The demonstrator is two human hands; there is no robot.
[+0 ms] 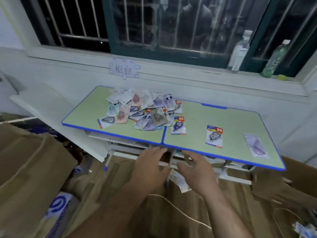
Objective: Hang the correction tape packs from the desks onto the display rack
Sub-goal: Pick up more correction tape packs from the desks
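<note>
A heap of correction tape packs (pixel 140 110) lies on the left green desk (pixel 82 115), spilling over the seam. On the right green desk (pixel 240 121) lie single packs: one red-topped pack (pixel 178 125) by the seam, another (pixel 214 136) in the middle, and a purple one (pixel 256 146) near the right edge. My left hand (pixel 151 169) and my right hand (pixel 195 174) hover side by side just below the desks' front edge at the seam, fingers relaxed, holding nothing. One more pack (pixel 180 183) lies low under my right hand. No display rack is in view.
Flattened cardboard boxes (pixel 29 169) cover the floor left, front and right. A white board (pixel 51 114) leans left of the desks. Two plastic bottles (pixel 240 50) stand on the windowsill behind. A thin cord (pixel 180 210) trails over the cardboard.
</note>
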